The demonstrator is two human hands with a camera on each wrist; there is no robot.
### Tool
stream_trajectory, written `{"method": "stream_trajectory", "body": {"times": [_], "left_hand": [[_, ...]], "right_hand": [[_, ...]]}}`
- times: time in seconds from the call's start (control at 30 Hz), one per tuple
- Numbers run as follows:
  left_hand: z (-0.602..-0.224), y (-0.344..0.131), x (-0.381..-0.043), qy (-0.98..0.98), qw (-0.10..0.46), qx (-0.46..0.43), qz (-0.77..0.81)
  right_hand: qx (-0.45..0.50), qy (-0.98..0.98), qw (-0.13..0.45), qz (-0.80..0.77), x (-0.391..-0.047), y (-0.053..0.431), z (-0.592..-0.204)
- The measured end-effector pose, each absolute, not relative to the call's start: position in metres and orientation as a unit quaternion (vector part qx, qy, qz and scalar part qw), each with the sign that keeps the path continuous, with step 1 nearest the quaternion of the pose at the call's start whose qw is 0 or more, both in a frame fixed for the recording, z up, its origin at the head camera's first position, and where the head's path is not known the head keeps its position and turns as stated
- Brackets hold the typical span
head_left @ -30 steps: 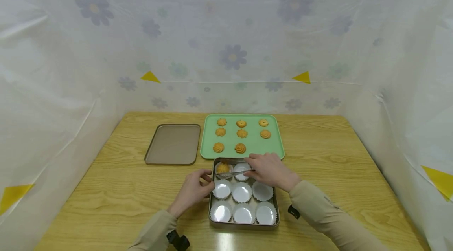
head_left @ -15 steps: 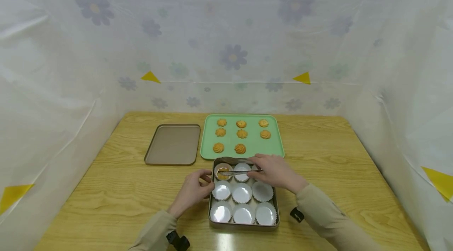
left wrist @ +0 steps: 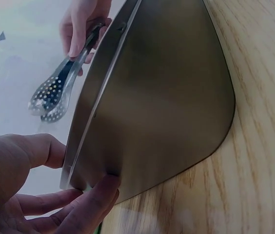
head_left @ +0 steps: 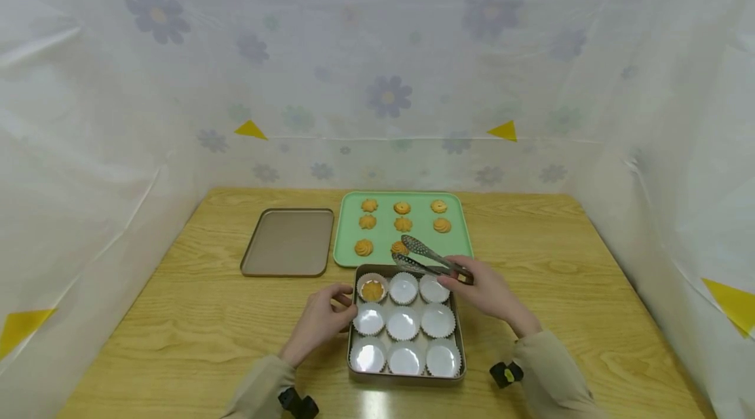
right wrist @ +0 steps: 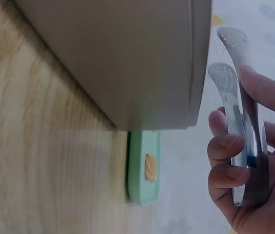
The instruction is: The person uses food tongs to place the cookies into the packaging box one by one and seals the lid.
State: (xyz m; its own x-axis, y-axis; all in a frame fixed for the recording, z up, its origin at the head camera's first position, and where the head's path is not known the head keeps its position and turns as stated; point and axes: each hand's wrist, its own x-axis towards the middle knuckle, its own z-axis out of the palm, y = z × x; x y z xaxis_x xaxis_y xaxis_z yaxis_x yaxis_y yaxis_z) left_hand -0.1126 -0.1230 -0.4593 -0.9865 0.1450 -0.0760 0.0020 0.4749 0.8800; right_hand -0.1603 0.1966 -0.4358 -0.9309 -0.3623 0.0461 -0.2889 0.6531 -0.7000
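Presently, tongs (head_left: 436, 258) just right of centre

Their two arms stand apart, held by the right hand (head_left: 486, 286), and they partly cover a swirl cookie (head_left: 398, 246). Below, the tin (head_left: 407, 379) bears nine paper cups (head_left: 404, 325), the upper-left one with a flower cookie (head_left: 372, 291). The left hand (head_left: 321, 317) seems to pinch the tin's left wall; fingertips are partly hidden. Above lies the green tray (head_left: 386, 235).

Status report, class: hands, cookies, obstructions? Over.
Left hand touches tin; right hand holds empty tongs. One cookie in cup, eight on tray. No obstruction seen.
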Motion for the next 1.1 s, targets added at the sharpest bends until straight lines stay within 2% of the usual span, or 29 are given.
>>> {"method": "stream_trajectory", "body": {"times": [0.17,0.4,0.6,1.1], "left_hand": [[-0.461,-0.123,-0.112,0.858,0.064,0.044,0.508],[-0.463,-0.124,-0.113,0.854,0.059,0.045,0.516],[-0.465,-0.124,-0.114,0.849,0.061,0.050,0.522],[-0.465,-0.123,-0.112,0.841,0.059,0.046,0.536]], "right_hand": [[-0.095,0.906,0.007,-0.412,-0.162,0.207,-0.443],[-0.048,0.931,-0.029,-0.360,-0.167,0.218,-0.449],[-0.015,0.943,-0.017,-0.333,-0.175,0.227,-0.453],[-0.018,0.954,0.031,-0.296,-0.209,0.230,-0.451]]}}
